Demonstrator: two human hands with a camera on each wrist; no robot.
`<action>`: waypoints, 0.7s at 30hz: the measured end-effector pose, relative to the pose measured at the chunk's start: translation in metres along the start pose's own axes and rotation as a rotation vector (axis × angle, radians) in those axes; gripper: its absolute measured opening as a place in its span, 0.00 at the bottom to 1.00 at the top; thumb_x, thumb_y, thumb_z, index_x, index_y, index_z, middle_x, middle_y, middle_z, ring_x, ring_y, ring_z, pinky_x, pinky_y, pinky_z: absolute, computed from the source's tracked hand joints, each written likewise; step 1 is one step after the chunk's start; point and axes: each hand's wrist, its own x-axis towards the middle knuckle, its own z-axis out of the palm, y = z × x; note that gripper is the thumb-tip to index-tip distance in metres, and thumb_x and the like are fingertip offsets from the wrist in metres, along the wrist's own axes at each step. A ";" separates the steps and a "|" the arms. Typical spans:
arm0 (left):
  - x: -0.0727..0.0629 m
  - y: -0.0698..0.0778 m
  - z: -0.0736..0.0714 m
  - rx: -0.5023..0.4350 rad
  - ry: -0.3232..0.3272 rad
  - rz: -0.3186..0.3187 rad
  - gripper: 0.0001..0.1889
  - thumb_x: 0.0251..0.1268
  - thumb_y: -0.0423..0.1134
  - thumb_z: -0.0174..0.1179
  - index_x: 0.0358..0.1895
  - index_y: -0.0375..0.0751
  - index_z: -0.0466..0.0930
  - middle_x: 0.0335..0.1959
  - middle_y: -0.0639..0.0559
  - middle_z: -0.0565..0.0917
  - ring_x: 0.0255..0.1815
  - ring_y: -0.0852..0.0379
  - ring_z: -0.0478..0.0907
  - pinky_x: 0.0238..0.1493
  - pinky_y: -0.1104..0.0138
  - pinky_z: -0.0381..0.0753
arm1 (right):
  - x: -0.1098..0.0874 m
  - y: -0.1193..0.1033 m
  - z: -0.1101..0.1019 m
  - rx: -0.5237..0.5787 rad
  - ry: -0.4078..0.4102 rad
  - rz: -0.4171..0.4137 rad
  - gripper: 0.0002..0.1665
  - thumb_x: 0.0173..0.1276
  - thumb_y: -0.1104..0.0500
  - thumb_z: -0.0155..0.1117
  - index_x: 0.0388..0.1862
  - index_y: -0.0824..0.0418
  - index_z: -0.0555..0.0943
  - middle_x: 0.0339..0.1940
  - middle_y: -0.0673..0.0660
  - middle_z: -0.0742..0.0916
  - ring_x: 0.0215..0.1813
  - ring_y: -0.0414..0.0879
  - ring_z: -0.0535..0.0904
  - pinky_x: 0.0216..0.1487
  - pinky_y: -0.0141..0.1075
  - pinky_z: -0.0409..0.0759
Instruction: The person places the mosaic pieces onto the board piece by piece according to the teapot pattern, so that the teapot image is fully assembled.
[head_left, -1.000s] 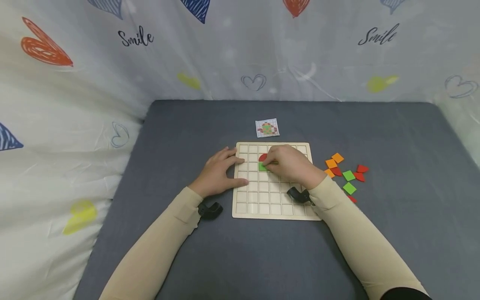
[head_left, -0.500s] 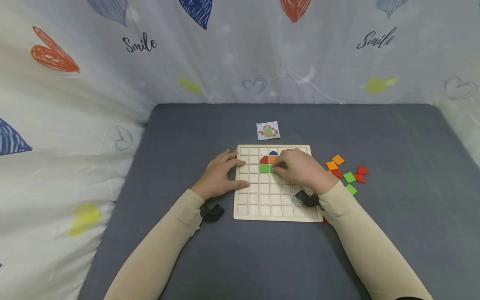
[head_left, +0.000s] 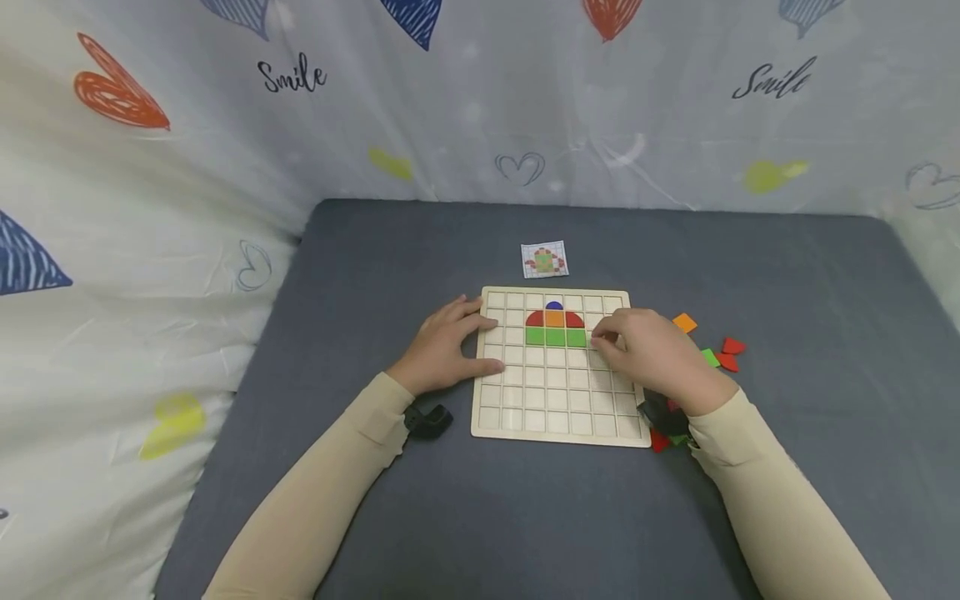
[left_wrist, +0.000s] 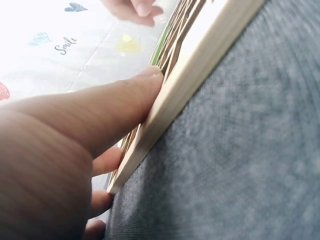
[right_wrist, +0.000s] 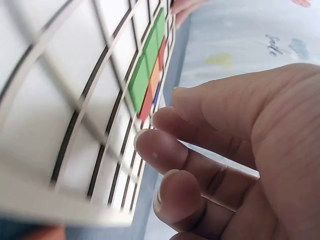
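Note:
A pale wooden grid board [head_left: 557, 400] lies in the middle of the head view. Set in it is a row of green tiles [head_left: 555, 337]. Above that row an orange square [head_left: 554, 318] sits between two red rounded tiles [head_left: 574, 320], topped by a blue piece [head_left: 554, 305]. My left hand [head_left: 442, 346] rests at the board's left edge, its thumb [left_wrist: 145, 90] pressing on the rim. Over the right part of the grid, my right hand [head_left: 645, 346] hovers just right of the green row. Its fingers [right_wrist: 162, 150] are loosely bent, with nothing between them in the right wrist view.
Behind the board lies a small printed picture card [head_left: 544, 260]. To the right are loose tiles: an orange one [head_left: 685, 322], red ones [head_left: 732, 345] and a green one [head_left: 709, 357], partly hidden by my right arm. Another red tile [head_left: 659, 440] lies by the board's near right corner.
My right hand has moved right along the green row, uncovering more green tiles, the orange square, the blue piece and the second red tile. The left hand stays at the board's edge.

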 end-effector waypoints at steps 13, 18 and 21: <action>0.003 0.000 -0.001 -0.020 0.000 0.013 0.40 0.63 0.64 0.72 0.75 0.49 0.76 0.85 0.48 0.58 0.88 0.45 0.45 0.83 0.39 0.48 | -0.046 0.040 -0.027 0.030 -0.019 0.152 0.11 0.75 0.56 0.69 0.50 0.59 0.90 0.39 0.52 0.89 0.30 0.44 0.78 0.34 0.39 0.78; 0.002 0.001 -0.002 -0.035 -0.010 0.003 0.40 0.62 0.64 0.72 0.75 0.49 0.76 0.85 0.48 0.58 0.88 0.45 0.45 0.83 0.40 0.47 | -0.058 0.060 -0.047 0.044 -0.051 0.239 0.19 0.72 0.54 0.74 0.56 0.64 0.87 0.42 0.58 0.88 0.29 0.46 0.77 0.30 0.39 0.77; 0.002 0.002 -0.003 -0.033 -0.011 0.003 0.40 0.62 0.64 0.72 0.74 0.49 0.76 0.85 0.48 0.58 0.88 0.45 0.45 0.83 0.40 0.46 | -0.063 0.073 -0.056 0.049 -0.068 0.282 0.21 0.72 0.55 0.73 0.58 0.66 0.85 0.43 0.60 0.88 0.32 0.48 0.79 0.30 0.40 0.78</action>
